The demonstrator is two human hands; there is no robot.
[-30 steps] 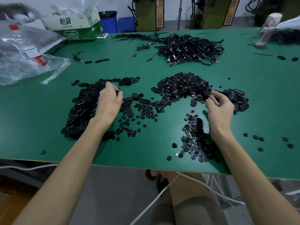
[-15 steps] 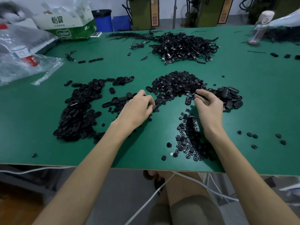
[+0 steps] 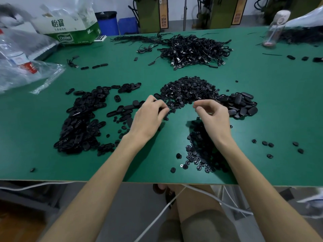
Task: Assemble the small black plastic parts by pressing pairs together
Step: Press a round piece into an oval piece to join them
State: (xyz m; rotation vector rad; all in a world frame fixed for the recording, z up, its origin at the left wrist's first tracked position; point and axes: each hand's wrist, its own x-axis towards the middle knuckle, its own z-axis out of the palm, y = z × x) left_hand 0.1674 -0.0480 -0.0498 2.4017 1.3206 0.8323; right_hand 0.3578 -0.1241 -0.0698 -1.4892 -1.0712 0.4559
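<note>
Green tabletop [image 3: 279, 110] strewn with black parts [image 3: 188, 89]; blue bin [image 3: 108, 23] behind.

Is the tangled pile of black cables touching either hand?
No, the cable pile lies far across the table, well beyond the left hand and the right hand.

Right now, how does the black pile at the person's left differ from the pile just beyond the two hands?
The left pile holds long oval pieces; the centre pile holds much smaller round ones. The left pile sprawls in a long loose band; the centre pile is a compact mound. Both are black plastic parts lying on the green table.
</note>
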